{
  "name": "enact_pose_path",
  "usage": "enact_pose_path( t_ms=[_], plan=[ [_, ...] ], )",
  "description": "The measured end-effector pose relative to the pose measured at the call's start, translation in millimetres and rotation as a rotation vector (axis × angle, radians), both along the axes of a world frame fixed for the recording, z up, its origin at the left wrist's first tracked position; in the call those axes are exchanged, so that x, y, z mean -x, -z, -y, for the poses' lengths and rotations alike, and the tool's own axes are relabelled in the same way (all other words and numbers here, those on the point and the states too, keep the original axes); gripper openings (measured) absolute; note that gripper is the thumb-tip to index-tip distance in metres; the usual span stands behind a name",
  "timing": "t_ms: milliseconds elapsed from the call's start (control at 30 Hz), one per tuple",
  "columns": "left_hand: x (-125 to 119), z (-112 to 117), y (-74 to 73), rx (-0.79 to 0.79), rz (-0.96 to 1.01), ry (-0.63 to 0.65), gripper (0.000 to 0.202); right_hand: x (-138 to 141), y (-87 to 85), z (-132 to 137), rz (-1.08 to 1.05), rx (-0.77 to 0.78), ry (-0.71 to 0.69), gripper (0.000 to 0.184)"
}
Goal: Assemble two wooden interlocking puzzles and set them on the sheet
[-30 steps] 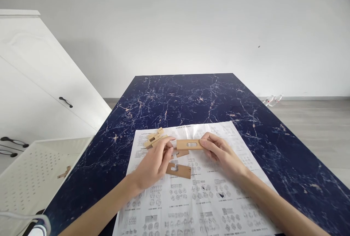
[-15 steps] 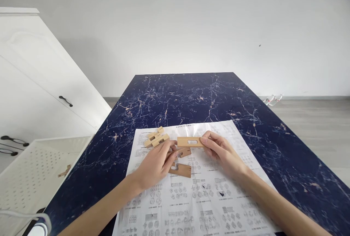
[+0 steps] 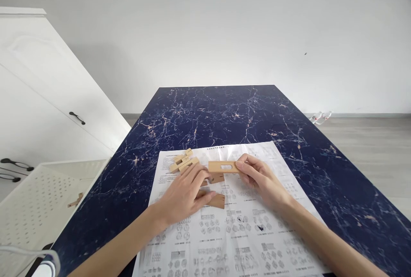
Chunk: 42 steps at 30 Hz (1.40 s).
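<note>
Your left hand [image 3: 186, 193] has slid onto the flat piece [image 3: 219, 201], grip unclear; your right hand [image 3: 261, 178] pinches the light, stiff slotted bar [image 3: 223, 166] at its 3 o'clock end.

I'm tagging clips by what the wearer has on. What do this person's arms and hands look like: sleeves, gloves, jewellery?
The left forearm and right forearm are bare down to the bottom edge of the picture; no sleeve shows. The left hand and right hand are ungloved, with no watch, bracelet or ring in sight. The nails look short; whether they are painted is too small to tell.
</note>
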State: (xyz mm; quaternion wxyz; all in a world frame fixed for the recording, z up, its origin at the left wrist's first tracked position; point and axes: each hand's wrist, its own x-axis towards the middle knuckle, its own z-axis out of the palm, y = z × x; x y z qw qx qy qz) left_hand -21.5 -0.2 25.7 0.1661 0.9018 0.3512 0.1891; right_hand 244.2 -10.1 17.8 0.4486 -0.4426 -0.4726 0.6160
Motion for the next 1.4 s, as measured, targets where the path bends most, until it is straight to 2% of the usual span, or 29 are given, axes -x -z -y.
enact_pose_path(
  t_ms=[200, 367, 1233, 1400],
  plan=[
    [-0.7, -0.4, -1.0, -0.026, -0.002, 0.025, 0.047, 0.7, -0.3, 0.2, 0.017, 0.002, 0.008, 0.05],
    [1.2, -1.3, -0.2, -0.057, -0.032, 0.065, 0.053, 0.7, -0.3, 0.4, 0.007, 0.003, 0.003, 0.05],
    [0.6, 1.1, -1.8, -0.044, -0.033, 0.055, 0.057, 0.1, 2.6, 1.7, 0.0, -0.005, -0.004, 0.047],
    [-0.6, 1.1, 0.5, -0.039, -0.04, 0.064, 0.053, -0.7, 2.8, 0.8, 0.019, -0.015, 0.0, 0.048]
  ],
)
